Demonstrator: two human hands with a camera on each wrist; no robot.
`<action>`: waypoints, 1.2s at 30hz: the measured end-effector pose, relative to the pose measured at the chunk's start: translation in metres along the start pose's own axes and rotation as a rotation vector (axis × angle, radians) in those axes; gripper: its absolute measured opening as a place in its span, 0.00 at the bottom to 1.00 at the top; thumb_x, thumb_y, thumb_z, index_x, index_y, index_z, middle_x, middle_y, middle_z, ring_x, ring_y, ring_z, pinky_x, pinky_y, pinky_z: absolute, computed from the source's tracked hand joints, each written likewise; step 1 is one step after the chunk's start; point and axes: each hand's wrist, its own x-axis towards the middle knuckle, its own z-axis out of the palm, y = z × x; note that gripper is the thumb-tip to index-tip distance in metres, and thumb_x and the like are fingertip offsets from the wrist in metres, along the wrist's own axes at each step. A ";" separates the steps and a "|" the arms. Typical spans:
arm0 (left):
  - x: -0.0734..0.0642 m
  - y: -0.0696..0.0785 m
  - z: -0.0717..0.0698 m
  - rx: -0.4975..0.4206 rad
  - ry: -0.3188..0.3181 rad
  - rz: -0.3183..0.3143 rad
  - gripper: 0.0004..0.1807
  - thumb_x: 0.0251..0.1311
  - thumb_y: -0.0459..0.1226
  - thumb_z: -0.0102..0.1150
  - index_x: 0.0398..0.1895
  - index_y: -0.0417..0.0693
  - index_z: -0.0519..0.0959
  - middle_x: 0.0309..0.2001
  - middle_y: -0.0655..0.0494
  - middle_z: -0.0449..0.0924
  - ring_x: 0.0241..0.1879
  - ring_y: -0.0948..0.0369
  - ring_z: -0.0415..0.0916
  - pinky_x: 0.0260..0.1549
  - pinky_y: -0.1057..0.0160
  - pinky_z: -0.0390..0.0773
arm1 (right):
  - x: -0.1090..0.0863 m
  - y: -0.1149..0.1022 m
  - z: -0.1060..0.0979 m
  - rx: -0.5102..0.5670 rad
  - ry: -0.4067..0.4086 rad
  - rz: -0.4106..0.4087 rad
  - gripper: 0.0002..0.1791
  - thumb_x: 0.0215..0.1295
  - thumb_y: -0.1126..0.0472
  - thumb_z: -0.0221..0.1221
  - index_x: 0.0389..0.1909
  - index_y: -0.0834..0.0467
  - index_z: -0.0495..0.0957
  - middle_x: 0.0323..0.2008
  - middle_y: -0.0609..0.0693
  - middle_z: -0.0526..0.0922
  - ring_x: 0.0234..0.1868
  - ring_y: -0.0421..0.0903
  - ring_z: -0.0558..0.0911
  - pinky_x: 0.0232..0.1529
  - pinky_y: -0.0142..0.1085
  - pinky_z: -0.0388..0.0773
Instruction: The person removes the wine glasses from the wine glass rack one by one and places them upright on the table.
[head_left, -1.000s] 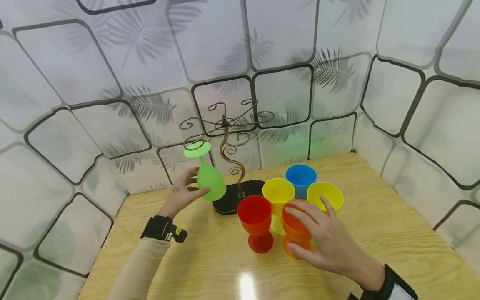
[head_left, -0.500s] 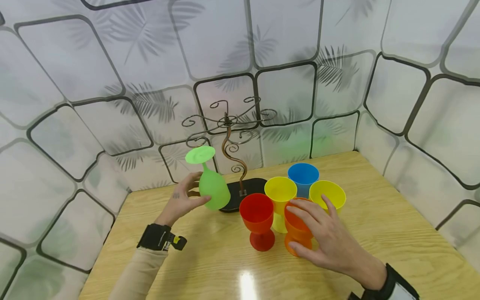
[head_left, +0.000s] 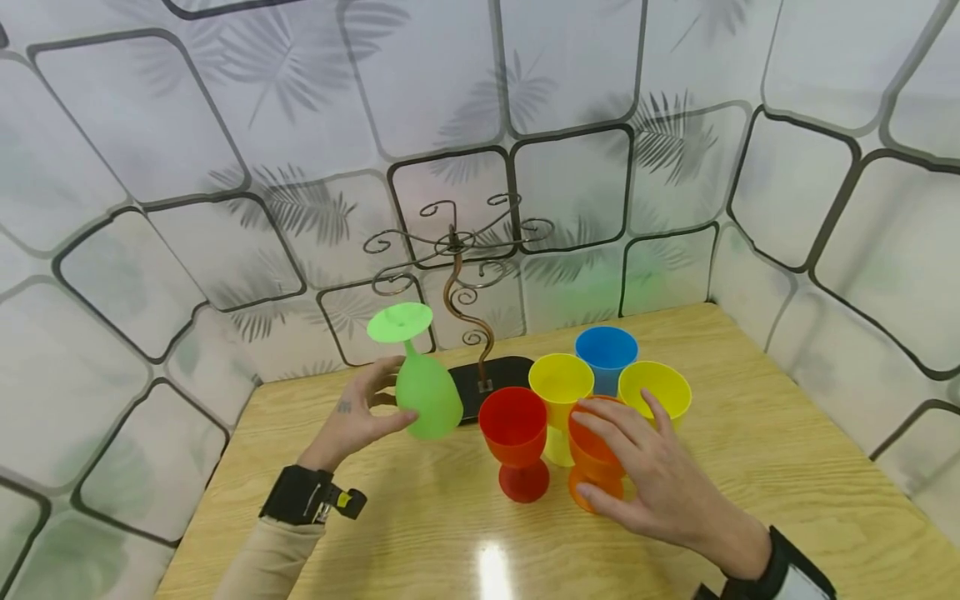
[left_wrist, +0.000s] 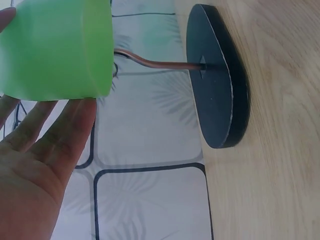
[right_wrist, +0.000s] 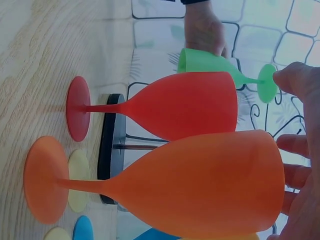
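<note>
My left hand (head_left: 356, 417) holds a green plastic goblet (head_left: 427, 396) upside down by its bowl, thumb in front and fingers behind. Its foot is uppermost, just below a curled arm of the metal glass rack (head_left: 455, 243). The left wrist view shows the goblet's bowl (left_wrist: 57, 50) above table height, rim toward the table. My right hand (head_left: 660, 475) is spread at an orange goblet (head_left: 588, 446), its fingers near the rim and its thumb apart from the bowl. That goblet stands upright on its foot (right_wrist: 46, 180). A red goblet (head_left: 513, 429) stands upright to its left.
Two yellow goblets (head_left: 561, 383) (head_left: 660, 387) and a blue goblet (head_left: 606, 354) stand upright behind the orange one. The rack's black base (head_left: 504, 375) sits near the back of the wooden table (head_left: 405, 533). Patterned cloth walls (head_left: 315, 275) enclose the back and sides.
My left hand has lowered the green goblet; its foot overlapped a curled rack arm a second ago and now sits below it. The right hand has stayed at the orange goblet.
</note>
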 end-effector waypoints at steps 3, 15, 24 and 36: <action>0.000 0.006 0.001 -0.008 -0.003 0.021 0.41 0.55 0.31 0.73 0.73 0.44 0.68 0.65 0.43 0.75 0.62 0.42 0.75 0.52 0.54 0.83 | 0.001 -0.001 0.000 0.002 -0.002 0.000 0.38 0.57 0.45 0.71 0.67 0.55 0.74 0.67 0.52 0.75 0.68 0.51 0.71 0.70 0.71 0.51; 0.005 0.042 0.008 -0.102 -0.078 0.174 0.41 0.53 0.29 0.71 0.73 0.46 0.68 0.61 0.47 0.78 0.60 0.63 0.77 0.50 0.58 0.84 | 0.006 -0.005 -0.005 0.016 -0.014 -0.010 0.39 0.60 0.43 0.68 0.69 0.55 0.72 0.69 0.54 0.74 0.71 0.51 0.69 0.73 0.69 0.49; 0.012 0.062 0.018 -0.166 -0.130 0.238 0.40 0.53 0.30 0.71 0.72 0.41 0.68 0.60 0.43 0.79 0.59 0.62 0.77 0.52 0.58 0.83 | 0.013 -0.013 -0.010 0.024 -0.029 -0.040 0.38 0.69 0.37 0.59 0.73 0.54 0.68 0.74 0.52 0.69 0.73 0.51 0.67 0.77 0.62 0.47; 0.025 0.083 0.040 -0.204 -0.242 0.350 0.39 0.65 0.49 0.67 0.75 0.45 0.66 0.62 0.43 0.79 0.55 0.57 0.82 0.52 0.53 0.85 | 0.035 -0.029 -0.016 0.043 0.128 -0.301 0.28 0.81 0.48 0.42 0.70 0.60 0.72 0.74 0.57 0.68 0.73 0.50 0.69 0.81 0.47 0.46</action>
